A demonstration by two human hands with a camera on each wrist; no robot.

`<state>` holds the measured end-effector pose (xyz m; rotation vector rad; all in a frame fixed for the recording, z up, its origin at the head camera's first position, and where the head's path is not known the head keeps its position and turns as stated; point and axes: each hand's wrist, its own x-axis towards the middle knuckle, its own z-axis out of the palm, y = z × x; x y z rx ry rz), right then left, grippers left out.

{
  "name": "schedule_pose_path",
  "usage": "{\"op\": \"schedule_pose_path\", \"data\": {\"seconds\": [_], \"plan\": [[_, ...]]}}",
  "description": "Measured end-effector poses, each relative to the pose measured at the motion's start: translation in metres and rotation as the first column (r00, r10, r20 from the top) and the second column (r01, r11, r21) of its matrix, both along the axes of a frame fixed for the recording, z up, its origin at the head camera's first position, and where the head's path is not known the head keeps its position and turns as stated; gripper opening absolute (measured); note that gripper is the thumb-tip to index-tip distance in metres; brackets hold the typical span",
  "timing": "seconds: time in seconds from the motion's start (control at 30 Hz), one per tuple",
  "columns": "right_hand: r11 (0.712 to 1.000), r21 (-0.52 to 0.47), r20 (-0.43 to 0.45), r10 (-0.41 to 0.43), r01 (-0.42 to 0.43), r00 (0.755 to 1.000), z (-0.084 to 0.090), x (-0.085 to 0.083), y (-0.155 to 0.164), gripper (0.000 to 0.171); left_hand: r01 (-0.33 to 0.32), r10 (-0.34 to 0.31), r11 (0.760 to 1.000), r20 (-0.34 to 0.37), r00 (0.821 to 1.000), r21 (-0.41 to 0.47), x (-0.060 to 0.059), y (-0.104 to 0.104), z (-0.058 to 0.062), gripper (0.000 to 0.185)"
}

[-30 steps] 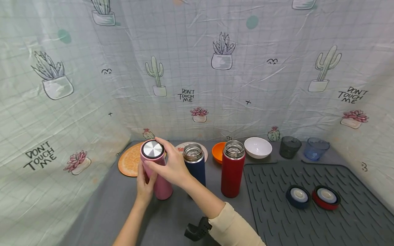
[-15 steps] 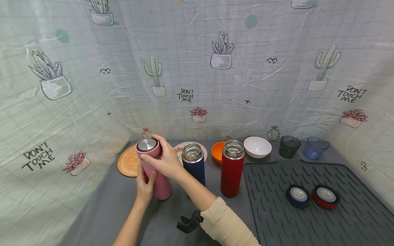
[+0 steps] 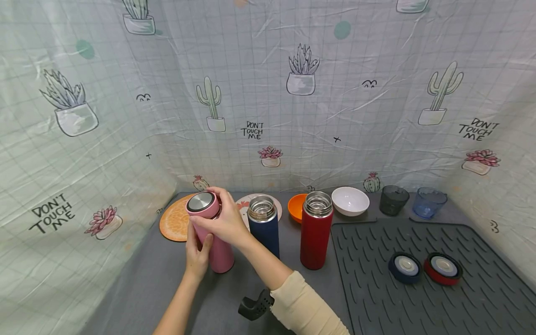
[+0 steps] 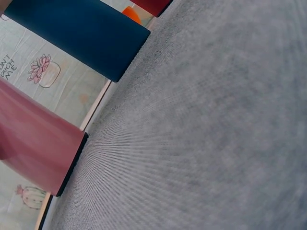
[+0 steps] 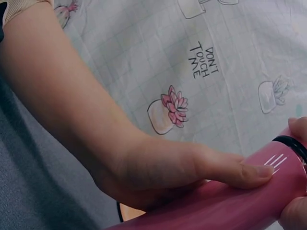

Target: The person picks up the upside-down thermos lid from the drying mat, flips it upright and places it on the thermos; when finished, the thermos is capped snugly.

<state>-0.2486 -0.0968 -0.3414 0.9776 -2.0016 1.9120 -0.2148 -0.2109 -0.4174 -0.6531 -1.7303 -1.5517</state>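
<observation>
A pink thermos (image 3: 221, 257) stands on the grey table, with my left hand (image 3: 197, 258) wrapped around its body. My right hand (image 3: 226, 222) pinches the pink lid (image 3: 202, 204) with its steel top, thumb on the near side and fingers behind. The lid sits off-line at the bottle's mouth, and a bit of the neck shows at its right. In the right wrist view, the left thumb presses along the pink thermos (image 5: 230, 206); fingertips of the right hand (image 5: 293, 211) reach in at the edge. The left wrist view catches the pink thermos's base (image 4: 48, 148).
To the right stand a navy thermos (image 3: 268, 237) and a red thermos (image 3: 316, 242), both uncapped. A navy lid (image 3: 405, 267) and red lid (image 3: 443, 268) lie on a dark ridged mat (image 3: 377, 302). Behind are an orange bowl (image 3: 295, 209), white bowl (image 3: 351, 201) and two cups.
The right hand has shifted the pink lid slightly left off the bottle's line, so part of the neck now shows. The left hand keeps its hold on the pink thermos.
</observation>
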Motion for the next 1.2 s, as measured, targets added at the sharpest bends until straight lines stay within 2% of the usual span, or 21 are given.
{"op": "schedule_pose_path", "data": {"seconds": [0.17, 0.3, 0.4, 0.5, 0.63, 0.77, 0.93, 1.03, 1.13, 1.2], "plan": [[0.991, -0.102, -0.029, 0.081, -0.084, 0.996, 0.004, 0.006, 0.002, 0.062, 0.013, -0.013, 1.0, -0.003, 1.0, 0.009, -0.007, -0.004, -0.009, 0.056], [0.987, -0.134, -0.034, 0.09, -0.094, 0.995, 0.009, 0.011, 0.005, 0.061, 0.019, -0.019, 1.0, 0.018, 1.0, 0.013, -0.003, 0.0, -0.004, 0.052], [0.99, -0.112, 0.027, 0.09, -0.086, 0.996, 0.005, 0.005, 0.003, 0.063, 0.008, -0.008, 1.0, 0.023, 1.0, 0.009, 0.001, 0.004, 0.002, 0.051], [0.99, -0.06, 0.089, 0.132, -0.127, 0.987, 0.001, -0.002, 0.002, 0.066, -0.002, 0.002, 1.0, 0.014, 1.0, 0.008, 0.002, 0.006, 0.006, 0.051], [0.984, 0.01, 0.077, 0.179, -0.18, 0.981, 0.004, -0.003, 0.006, 0.062, 0.013, -0.013, 1.0, 0.015, 1.0, 0.027, 0.002, 0.006, 0.006, 0.056], [0.976, -0.032, 0.084, 0.215, -0.213, 0.973, 0.013, 0.003, 0.01, 0.054, 0.024, -0.025, 0.999, 0.012, 1.0, 0.029, 0.0, 0.004, 0.003, 0.06], [0.988, -0.076, 0.16, 0.146, -0.135, 0.976, 0.01, 0.002, 0.004, 0.056, 0.022, -0.022, 0.999, 0.015, 1.0, 0.024, -0.004, 0.002, -0.002, 0.062], [0.995, -0.034, 0.145, 0.097, -0.093, 0.985, 0.004, -0.002, 0.001, 0.055, 0.01, -0.011, 1.0, 0.016, 1.0, 0.024, -0.001, 0.004, 0.0, 0.061], [0.991, -0.035, 0.145, 0.13, -0.126, 0.981, 0.004, -0.002, 0.001, 0.054, 0.002, -0.002, 1.0, 0.001, 1.0, 0.019, 0.001, 0.006, 0.003, 0.06], [0.984, -0.076, 0.177, 0.17, -0.159, 0.969, 0.005, -0.002, 0.001, 0.053, 0.0, 0.0, 1.0, -0.008, 1.0, 0.01, 0.003, 0.006, 0.006, 0.06]]}}
